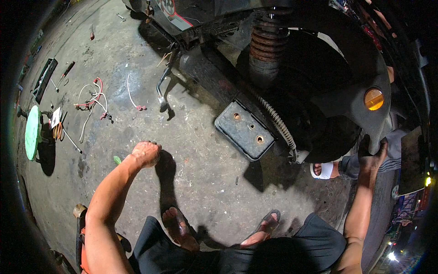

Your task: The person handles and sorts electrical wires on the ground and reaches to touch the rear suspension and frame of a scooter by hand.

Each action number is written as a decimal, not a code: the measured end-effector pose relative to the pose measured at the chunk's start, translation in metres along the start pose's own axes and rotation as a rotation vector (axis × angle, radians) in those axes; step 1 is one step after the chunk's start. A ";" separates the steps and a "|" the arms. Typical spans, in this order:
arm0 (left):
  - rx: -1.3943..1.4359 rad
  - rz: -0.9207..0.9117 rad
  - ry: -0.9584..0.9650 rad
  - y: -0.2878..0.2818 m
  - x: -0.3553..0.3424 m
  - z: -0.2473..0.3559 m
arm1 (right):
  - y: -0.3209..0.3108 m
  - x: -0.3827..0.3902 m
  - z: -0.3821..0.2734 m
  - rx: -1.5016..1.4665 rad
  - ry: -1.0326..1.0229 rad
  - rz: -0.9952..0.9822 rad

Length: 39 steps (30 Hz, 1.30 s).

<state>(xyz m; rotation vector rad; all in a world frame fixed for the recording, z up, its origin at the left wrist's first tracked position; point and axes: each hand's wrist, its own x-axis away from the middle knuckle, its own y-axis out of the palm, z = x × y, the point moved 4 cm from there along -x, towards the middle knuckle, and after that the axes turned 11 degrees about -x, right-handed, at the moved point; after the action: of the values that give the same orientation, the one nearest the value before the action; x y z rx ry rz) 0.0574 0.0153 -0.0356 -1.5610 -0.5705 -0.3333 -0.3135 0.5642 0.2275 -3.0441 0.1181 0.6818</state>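
Note:
My left hand (pixel 147 153) is raised over the concrete floor, fingers curled; whether it holds anything is hidden. My right hand (pixel 373 155) grips the lower edge of a black mudguard (pixel 351 109) with an orange reflector (pixel 373 99), at the right. Left of the mudguard is a rusty spring shock absorber (pixel 265 45), with a dark wheel behind it, mostly in shadow. A black rectangular part (pixel 244 130) with three holes sits on the vehicle's lower frame (pixel 210 75), beside a ribbed hose (pixel 280 123).
Loose wires (pixel 98 98), tools (pixel 68 71), a black tray (pixel 44 80) and a green round-topped stool (pixel 32 132) are on the left. A bent metal lever (pixel 160 93) juts from the frame. Another person's foot (pixel 321 170) in a white sandal is behind the mudguard.

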 end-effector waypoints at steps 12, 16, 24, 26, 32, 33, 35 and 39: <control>-0.001 -0.009 -0.010 -0.007 0.003 0.002 | 0.012 0.011 -0.012 0.194 -0.146 -0.039; -0.005 -0.042 -0.004 -0.012 0.004 0.004 | 0.023 0.019 -0.020 0.535 -0.365 -0.133; -0.009 -0.028 -0.005 -0.005 0.001 0.002 | 0.015 0.013 -0.013 0.411 -0.294 -0.081; -0.007 -0.043 -0.014 -0.004 0.000 0.003 | 0.017 0.015 -0.013 0.477 -0.341 -0.087; -0.007 -0.016 -0.002 -0.004 0.000 0.003 | 0.011 0.012 -0.008 0.488 -0.332 -0.109; -0.010 -0.016 -0.009 -0.004 0.000 0.003 | 0.007 0.008 -0.004 0.361 -0.258 -0.095; -0.012 -0.018 -0.016 -0.005 0.001 0.002 | 0.002 0.003 -0.001 0.234 -0.183 -0.080; -0.008 -0.011 -0.006 -0.004 0.001 0.003 | -0.005 -0.002 0.004 0.090 -0.094 -0.044</control>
<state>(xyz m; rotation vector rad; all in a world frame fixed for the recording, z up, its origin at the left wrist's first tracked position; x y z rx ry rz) 0.0555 0.0182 -0.0318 -1.5675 -0.5839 -0.3398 -0.3167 0.5697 0.2243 -2.9146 0.0776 0.7917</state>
